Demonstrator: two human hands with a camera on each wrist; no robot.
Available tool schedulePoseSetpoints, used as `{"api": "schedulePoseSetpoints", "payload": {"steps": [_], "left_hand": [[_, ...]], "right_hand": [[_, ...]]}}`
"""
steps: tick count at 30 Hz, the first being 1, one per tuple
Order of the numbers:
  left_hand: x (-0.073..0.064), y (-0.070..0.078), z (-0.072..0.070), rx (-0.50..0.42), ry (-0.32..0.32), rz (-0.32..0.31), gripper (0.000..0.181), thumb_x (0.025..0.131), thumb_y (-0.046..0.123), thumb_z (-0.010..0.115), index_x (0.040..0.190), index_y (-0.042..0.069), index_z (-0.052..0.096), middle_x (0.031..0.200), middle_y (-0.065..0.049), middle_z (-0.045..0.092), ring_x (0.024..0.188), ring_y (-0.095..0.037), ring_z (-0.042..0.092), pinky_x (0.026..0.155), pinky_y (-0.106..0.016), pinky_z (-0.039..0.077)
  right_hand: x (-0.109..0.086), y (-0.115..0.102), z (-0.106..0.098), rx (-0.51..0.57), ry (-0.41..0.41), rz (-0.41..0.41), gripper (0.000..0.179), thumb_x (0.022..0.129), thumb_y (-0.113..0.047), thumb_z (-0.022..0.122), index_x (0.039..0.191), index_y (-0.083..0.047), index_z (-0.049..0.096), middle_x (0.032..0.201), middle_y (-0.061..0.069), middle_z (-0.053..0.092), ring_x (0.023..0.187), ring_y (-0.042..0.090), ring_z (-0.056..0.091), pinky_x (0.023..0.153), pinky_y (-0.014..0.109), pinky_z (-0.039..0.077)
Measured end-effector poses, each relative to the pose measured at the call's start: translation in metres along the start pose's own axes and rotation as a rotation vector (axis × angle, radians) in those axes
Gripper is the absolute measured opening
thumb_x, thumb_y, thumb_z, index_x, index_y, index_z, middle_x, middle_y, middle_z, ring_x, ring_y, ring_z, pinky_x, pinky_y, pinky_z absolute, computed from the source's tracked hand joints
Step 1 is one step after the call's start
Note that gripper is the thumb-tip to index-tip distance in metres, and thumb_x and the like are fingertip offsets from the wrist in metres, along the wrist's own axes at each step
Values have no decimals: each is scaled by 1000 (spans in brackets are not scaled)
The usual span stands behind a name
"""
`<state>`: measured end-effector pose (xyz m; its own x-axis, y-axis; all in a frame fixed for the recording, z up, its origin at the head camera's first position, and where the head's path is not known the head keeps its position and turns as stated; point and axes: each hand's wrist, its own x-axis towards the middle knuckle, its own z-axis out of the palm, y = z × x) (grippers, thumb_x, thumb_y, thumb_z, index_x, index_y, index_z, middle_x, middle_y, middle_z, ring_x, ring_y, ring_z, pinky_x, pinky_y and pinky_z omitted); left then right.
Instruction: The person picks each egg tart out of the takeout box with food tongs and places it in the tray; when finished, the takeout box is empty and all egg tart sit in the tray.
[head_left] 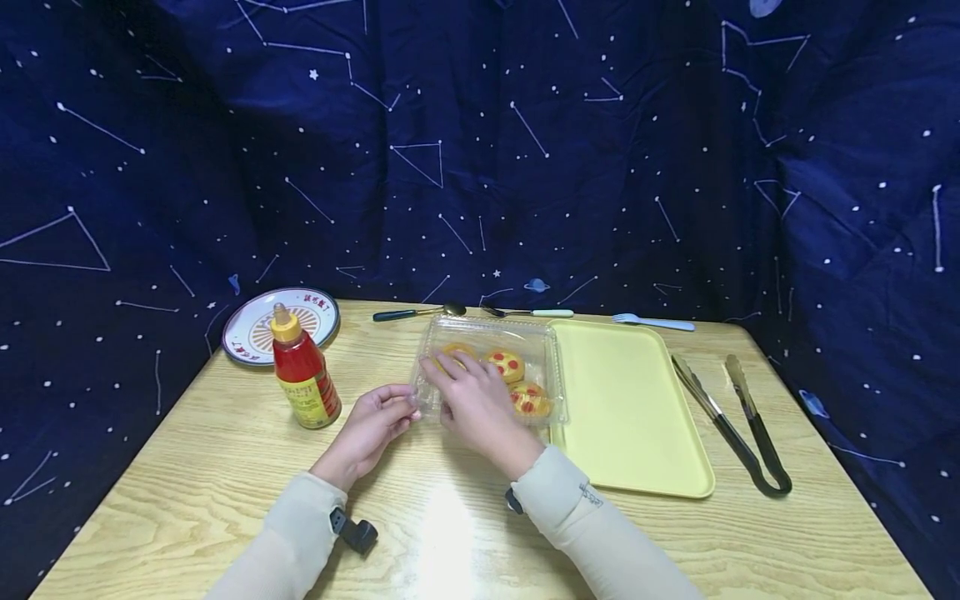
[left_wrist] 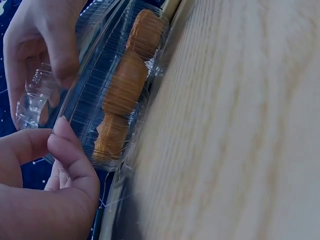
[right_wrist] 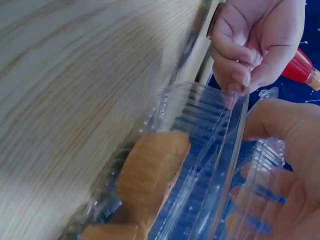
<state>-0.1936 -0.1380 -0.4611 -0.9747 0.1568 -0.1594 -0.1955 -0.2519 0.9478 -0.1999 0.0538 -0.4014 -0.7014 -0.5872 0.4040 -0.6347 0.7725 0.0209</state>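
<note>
A clear plastic clamshell box (head_left: pixel 536 335) lies at mid-table, holding several small round breads (head_left: pixel 506 365) with red spots on top, like mini pizzas. My left hand (head_left: pixel 372 427) pinches the rim at the box's left corner between thumb and fingertips. Reaching over the left part of the box, my right hand (head_left: pixel 486 414) has its thumb and fingers about the clear lid (right_wrist: pixel 265 160). In the left wrist view the breads (left_wrist: pixel 125 82) show their brown sides through the ribbed wall. My right hand hides part of the breads from above.
A yellow tray (head_left: pixel 630 408) adjoins the box on the right, with black-handled tongs (head_left: pixel 750 442) beyond it. A red sauce bottle (head_left: pixel 307 375) stands left, before a patterned plate (head_left: pixel 326 312). Along the back lie a spoon (head_left: pixel 408 314), a white-handled fork (head_left: pixel 551 313) and a blue fork (head_left: pixel 660 322).
</note>
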Motion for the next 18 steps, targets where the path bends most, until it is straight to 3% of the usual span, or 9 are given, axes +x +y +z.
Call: {"api": "schedulePoseSetpoints", "payload": {"steps": [7, 18], "left_hand": [[-1, -1, 0, 6, 5, 12, 30, 95, -3, 56, 124, -5, 50, 90, -2, 65, 81, -11, 63, 71, -19, 51], [0, -5, 0, -14, 5, 26, 29, 95, -3, 57, 122, -5, 51, 95, -9, 65, 80, -12, 63, 70, -19, 50]], "right_hand": [[-11, 9, -3, -20, -26, 73, 70, 79, -20, 78, 144, -18, 51, 143, 9, 53, 129, 35, 49, 97, 57, 44], [-31, 25, -11, -42, -26, 141, 67, 79, -24, 78, 141, -19, 53, 142, 8, 54, 130, 37, 47, 101, 64, 36]]}}
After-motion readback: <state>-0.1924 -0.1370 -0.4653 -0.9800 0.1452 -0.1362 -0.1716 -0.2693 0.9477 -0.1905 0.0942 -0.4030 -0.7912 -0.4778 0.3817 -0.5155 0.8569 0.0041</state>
